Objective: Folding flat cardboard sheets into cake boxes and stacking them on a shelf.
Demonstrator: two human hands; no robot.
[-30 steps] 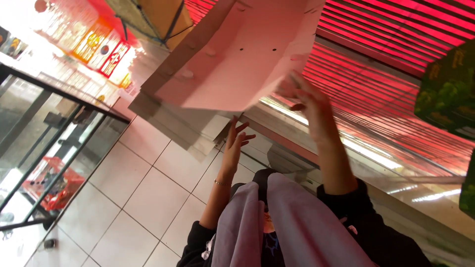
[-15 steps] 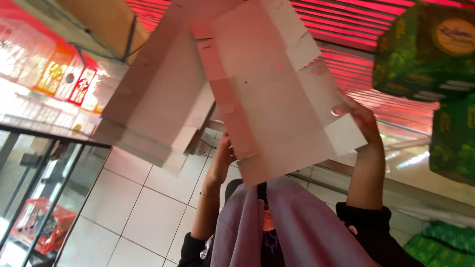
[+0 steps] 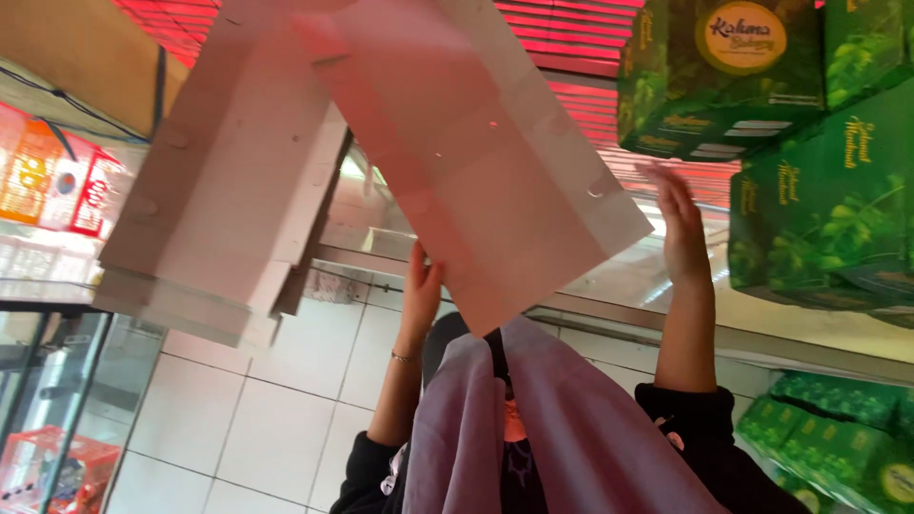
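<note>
Flat cardboard (image 3: 476, 162): held overhead; left hand (image 3: 422, 290) under its lower edge, fingers hidden; right hand (image 3: 681, 224) beside it, fingers apart; green boxes (image 3: 819, 143) near.

Flat pale cardboard sheet (image 3: 476, 162), tilted overhead

Green boxes (image 3: 828, 190) stacked beside a glass display case (image 3: 57, 381) on white tiles (image 3: 257, 400).

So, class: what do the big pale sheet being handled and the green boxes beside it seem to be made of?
The pale sheet looks like matte cardboard: flat, stiff, with straight fold creases and cut slots. The green boxes look like printed card with a slight sheen, judging by their sharp folded edges. The left hand touches the sheet's lower edge; the right hand is just off it.
</note>
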